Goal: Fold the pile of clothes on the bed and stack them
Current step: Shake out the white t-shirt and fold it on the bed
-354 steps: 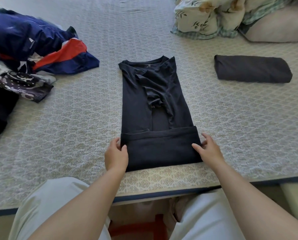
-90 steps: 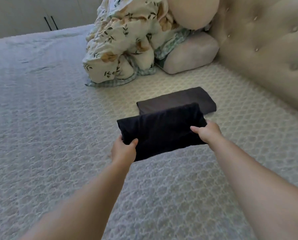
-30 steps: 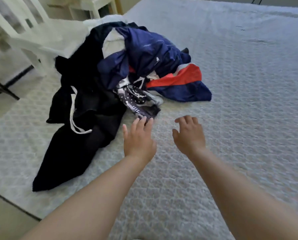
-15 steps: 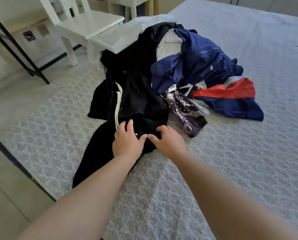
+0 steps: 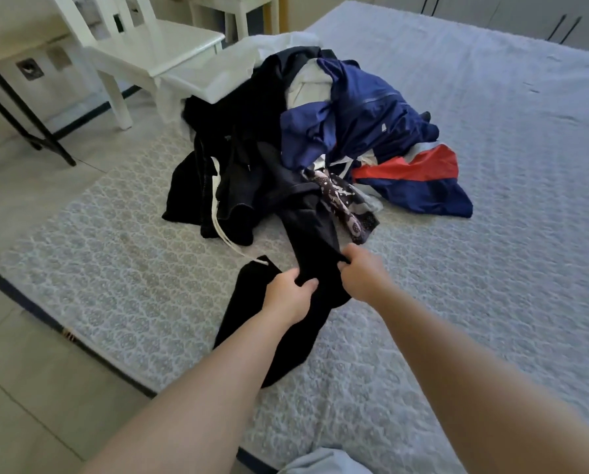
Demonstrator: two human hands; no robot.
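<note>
Black fabric of a long garment [image 5: 306, 234] is trailing from the clothes pile [image 5: 320, 138] on the bed [image 5: 491, 268], both the left hand [image 5: 288, 295] and right hand [image 5: 363, 277] pinching it, risking dragging tangled neighbours along.

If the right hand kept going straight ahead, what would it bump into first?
Probably the patterned dark garment at the pile's near edge, beyond the black garment the right hand grips; depth is uncertain.
</note>
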